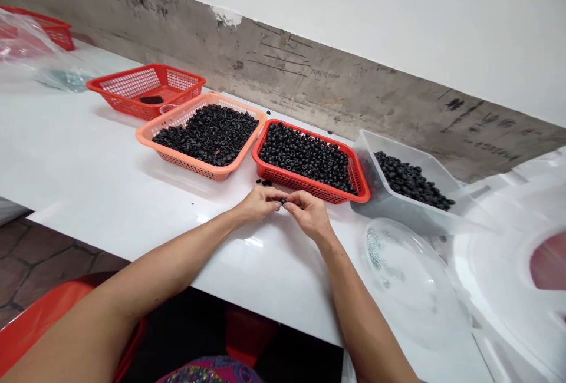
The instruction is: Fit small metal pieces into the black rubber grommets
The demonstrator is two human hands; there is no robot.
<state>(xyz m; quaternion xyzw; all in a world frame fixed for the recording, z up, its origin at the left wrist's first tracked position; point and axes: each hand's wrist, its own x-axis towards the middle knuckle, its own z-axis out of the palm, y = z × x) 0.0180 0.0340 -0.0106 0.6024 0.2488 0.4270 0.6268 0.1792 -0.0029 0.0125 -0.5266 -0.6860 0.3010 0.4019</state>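
My left hand [259,204] and my right hand [308,211] meet over the white table, in front of the red basket [297,180]. Between their fingertips is a small black ring-like part [283,200], pinched from both sides; its exact kind is too small to make out. Many black round parts with holes [305,156] fill the red basket. A few loose black pieces [264,182] lie on the table just beyond my left hand. To the left, an orange basket [194,165] holds many smaller-looking black pieces [212,132].
On the right stands a clear plastic bin [398,212] of black parts, with a round clear tray [411,289] of small shiny pieces nearer me. Another red basket [145,85] and a plastic bag [35,47] are farther left. A wall [309,71] runs behind the table.
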